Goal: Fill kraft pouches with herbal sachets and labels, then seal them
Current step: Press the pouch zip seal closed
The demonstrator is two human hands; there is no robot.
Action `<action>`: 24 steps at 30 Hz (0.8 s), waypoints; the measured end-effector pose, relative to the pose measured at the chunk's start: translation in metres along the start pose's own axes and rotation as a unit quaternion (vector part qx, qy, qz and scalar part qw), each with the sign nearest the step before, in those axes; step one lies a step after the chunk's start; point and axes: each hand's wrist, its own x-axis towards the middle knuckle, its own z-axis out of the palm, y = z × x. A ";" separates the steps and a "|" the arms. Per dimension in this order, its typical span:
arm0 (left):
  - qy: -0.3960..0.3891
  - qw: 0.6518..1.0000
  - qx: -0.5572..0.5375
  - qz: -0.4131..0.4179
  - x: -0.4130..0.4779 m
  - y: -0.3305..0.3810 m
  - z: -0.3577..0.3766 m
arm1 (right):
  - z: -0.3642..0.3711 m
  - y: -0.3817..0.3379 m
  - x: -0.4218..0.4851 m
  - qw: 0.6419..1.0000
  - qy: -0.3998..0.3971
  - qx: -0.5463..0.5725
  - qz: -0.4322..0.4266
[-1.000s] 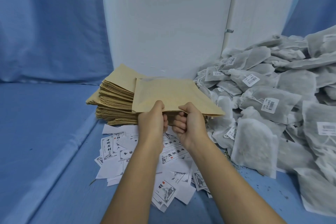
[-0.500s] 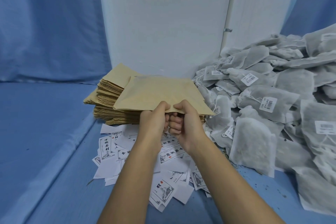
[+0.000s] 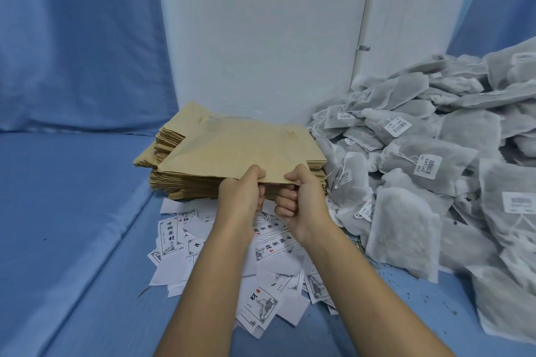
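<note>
- Near edge of kraft pouch (image 3: 240, 151) is behind both thumbs; can't tell if its mouth is open. Sachet heap (image 3: 420, 171) is cut off at the right.
- Vs 1 s ago: pouch sits further left and covers more of the pouch stack (image 3: 168, 139).
- Left hand (image 3: 240, 197) and right hand (image 3: 301, 197) both pinch pouch's near edge, thumbs on top, fingers curled under. Pouch is held over stack, labels (image 3: 261, 304) below the wrists.
</note>
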 end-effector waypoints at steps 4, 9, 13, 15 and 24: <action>-0.042 0.998 0.030 -0.029 -0.002 0.000 0.001 | 0.000 -0.001 0.001 0.999 -0.023 -0.021 0.005; -0.017 0.999 0.023 -0.019 -0.003 0.000 0.000 | 0.000 0.002 -0.001 0.998 -0.027 -0.052 0.021; 0.006 1.000 0.014 -0.024 -0.003 -0.001 0.001 | -0.002 0.003 0.002 1.000 0.004 -0.017 0.004; -0.025 0.998 -0.011 -0.052 -0.005 0.001 0.002 | -0.001 0.003 0.003 1.000 -0.010 -0.021 0.010; 0.015 0.999 -0.038 -0.030 0.002 -0.001 -0.002 | 0.003 0.006 -0.003 0.993 -0.031 -0.116 -0.005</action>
